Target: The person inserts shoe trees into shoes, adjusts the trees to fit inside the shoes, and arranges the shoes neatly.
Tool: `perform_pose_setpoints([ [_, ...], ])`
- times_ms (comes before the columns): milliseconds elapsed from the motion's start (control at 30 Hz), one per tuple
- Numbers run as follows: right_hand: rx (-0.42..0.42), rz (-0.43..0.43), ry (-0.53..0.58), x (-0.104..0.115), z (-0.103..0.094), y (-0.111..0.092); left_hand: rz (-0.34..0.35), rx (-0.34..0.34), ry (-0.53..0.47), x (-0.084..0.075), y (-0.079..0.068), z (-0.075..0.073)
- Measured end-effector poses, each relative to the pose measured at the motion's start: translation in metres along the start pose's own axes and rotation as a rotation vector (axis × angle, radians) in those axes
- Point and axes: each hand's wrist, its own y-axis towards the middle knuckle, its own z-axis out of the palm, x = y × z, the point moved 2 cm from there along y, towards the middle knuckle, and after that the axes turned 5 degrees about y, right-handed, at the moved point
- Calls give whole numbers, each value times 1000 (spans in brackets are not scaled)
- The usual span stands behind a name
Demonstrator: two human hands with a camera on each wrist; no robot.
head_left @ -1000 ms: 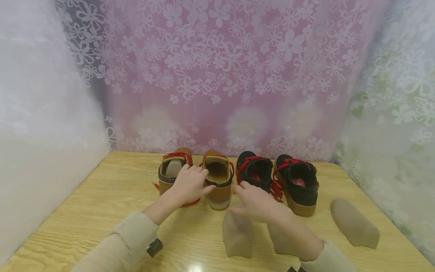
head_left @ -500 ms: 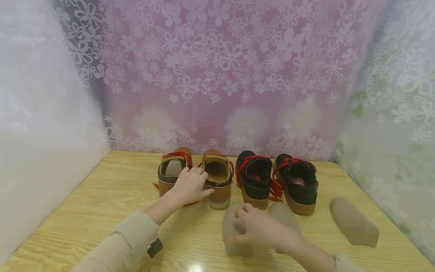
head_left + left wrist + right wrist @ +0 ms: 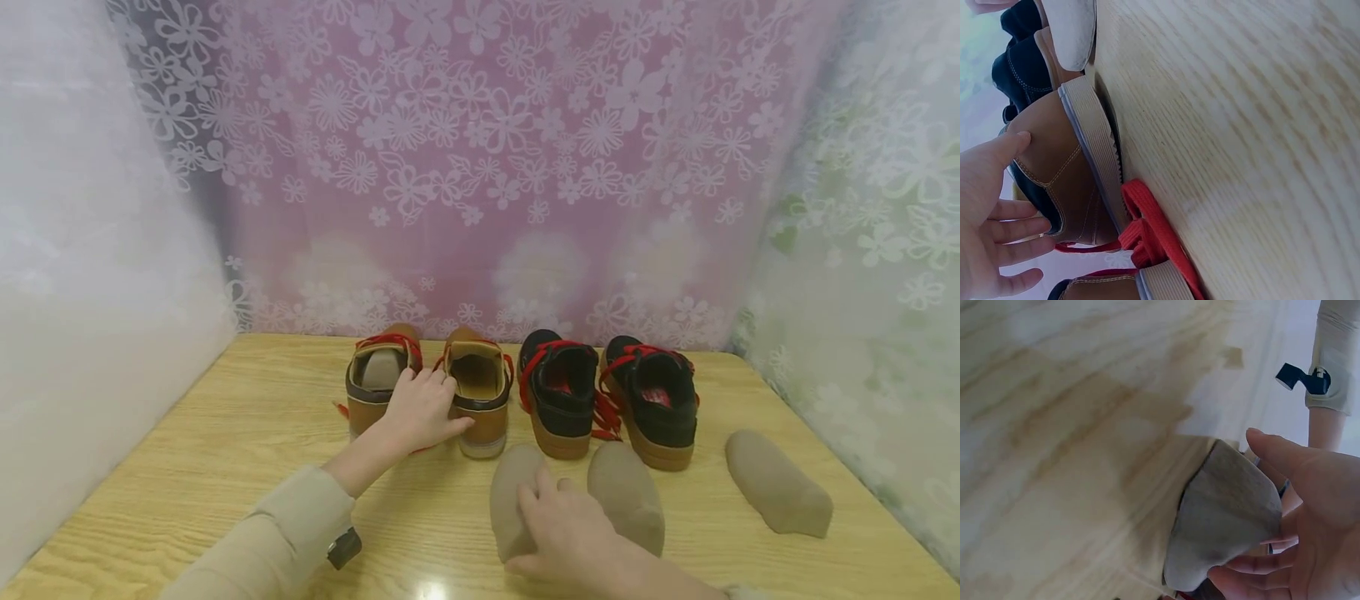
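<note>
My left hand (image 3: 422, 408) reaches over the inner side of the right brown shoe (image 3: 483, 429). In the left wrist view its thumb touches the heel (image 3: 1047, 128), and the other fingers spread loosely by the dark collar. A beige insert (image 3: 381, 369) sits inside the left brown shoe (image 3: 366, 410), partly covered by that arm. My right hand (image 3: 566, 529) is at a beige shoe insert (image 3: 510, 492) lying on the table. The right wrist view has the fingertips at this insert's (image 3: 1229, 506) side, with the thumb held apart from it.
A second beige insert (image 3: 626, 500) lies just right of my right hand, and a third (image 3: 780, 487) farther right. Two black shoes (image 3: 558, 417) with red laces stand at the back right. A flowered curtain (image 3: 487, 167) hangs behind the wooden table (image 3: 247, 433).
My right hand has drawn back from the left black shoe toward me and come down at the left insert on the table. My left hand has stayed at the brown shoe.
</note>
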Motion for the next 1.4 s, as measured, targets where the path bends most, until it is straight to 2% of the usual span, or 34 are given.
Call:
perform_pose_setpoints([
  [100,-22,-16,7,2,4,0,-5,6,1,-1,0,1],
  [333,13,-24,6,2,12,1,4,-20,24,-2,0,4],
  [533,-24,-56,-14,0,11,2,-3,-40,32,-1,1,2],
  [967,-104,-100,-70,-2,12,5,-4,-23,36,0,2,1],
  [1267,-177,-191,-141,-6,12,8,0,-27,30,0,2,-1],
  [1400,-168,-206,-135,-8,12,8,2,-21,37,0,3,-1],
])
